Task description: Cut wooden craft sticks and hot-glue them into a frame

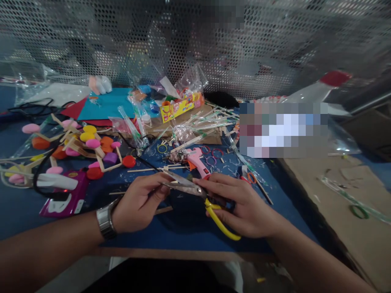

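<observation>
My right hand [244,199] is closed around scissors [222,224] with yellow handles. Their metal blades point left and stand slightly apart. My left hand [137,199], with a metal watch at the wrist, is pinched closed by the blade tips. Whatever lies between its fingertips is too small and hidden to make out. Just beyond the blades is a pink hot glue gun [197,160], partly behind my right hand. A few thin wooden sticks [146,169] lie beside the left hand.
To the left are wooden-stick pieces with colourful round pads [88,142] and a purple box [65,199] with a white plug on it. Clay packaging [179,109], plastic wrappers and coloured sheets [110,103] fill the back. Cardboard [342,203] lies right; perforated metal [152,40] stands behind.
</observation>
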Demonstrator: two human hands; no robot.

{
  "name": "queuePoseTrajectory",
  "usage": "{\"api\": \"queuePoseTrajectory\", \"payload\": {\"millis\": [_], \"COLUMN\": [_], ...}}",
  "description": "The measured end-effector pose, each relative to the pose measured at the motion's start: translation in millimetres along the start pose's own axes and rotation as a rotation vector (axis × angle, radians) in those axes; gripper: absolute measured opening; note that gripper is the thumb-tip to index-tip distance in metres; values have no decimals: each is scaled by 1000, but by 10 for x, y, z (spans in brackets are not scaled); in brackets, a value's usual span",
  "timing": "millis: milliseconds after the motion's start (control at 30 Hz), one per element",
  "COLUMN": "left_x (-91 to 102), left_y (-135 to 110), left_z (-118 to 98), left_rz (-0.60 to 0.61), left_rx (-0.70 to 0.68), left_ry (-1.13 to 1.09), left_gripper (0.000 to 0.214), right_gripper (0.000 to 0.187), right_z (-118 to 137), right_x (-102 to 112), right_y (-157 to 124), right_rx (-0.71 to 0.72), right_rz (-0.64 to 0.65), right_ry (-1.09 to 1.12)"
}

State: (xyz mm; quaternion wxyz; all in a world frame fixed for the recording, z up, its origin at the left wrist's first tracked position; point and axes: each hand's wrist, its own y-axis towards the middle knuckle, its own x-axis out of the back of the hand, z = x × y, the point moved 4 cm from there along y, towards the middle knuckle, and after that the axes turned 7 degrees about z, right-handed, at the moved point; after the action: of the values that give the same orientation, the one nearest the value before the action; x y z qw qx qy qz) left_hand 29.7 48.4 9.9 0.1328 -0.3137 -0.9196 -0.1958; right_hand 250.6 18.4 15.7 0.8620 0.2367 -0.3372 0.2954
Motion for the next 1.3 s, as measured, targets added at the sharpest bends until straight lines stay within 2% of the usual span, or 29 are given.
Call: {"api": "queuePoseTrajectory", "payload": {"millis": [267, 467, 567, 733, 1300], "left_x": [-19, -26, -28, -30, -28], "left_y": [-35, -49, -47, -35, -34], "left_z": [23, 63, 78, 33, 48], "left_rz": [60, 50, 33, 43, 44], "left_rx": [44, 97, 99, 18, 50], "left_ry": [30, -4, -56, -61, -4], "left_gripper": [29, 37, 34, 23, 32], "right_gripper": [47, 48, 50, 51, 49], "right_z": [31, 26, 29, 43, 45], "right_x": [13, 82, 77, 33, 35], "right_y": [-27, -40, -22, 6, -10], "right_rx": [-9, -57, -41, 3, 7], "right_rz": [-33, -114, -85, -28, 10], "right_ry": [-147, -70, -66, -23, -22]}}
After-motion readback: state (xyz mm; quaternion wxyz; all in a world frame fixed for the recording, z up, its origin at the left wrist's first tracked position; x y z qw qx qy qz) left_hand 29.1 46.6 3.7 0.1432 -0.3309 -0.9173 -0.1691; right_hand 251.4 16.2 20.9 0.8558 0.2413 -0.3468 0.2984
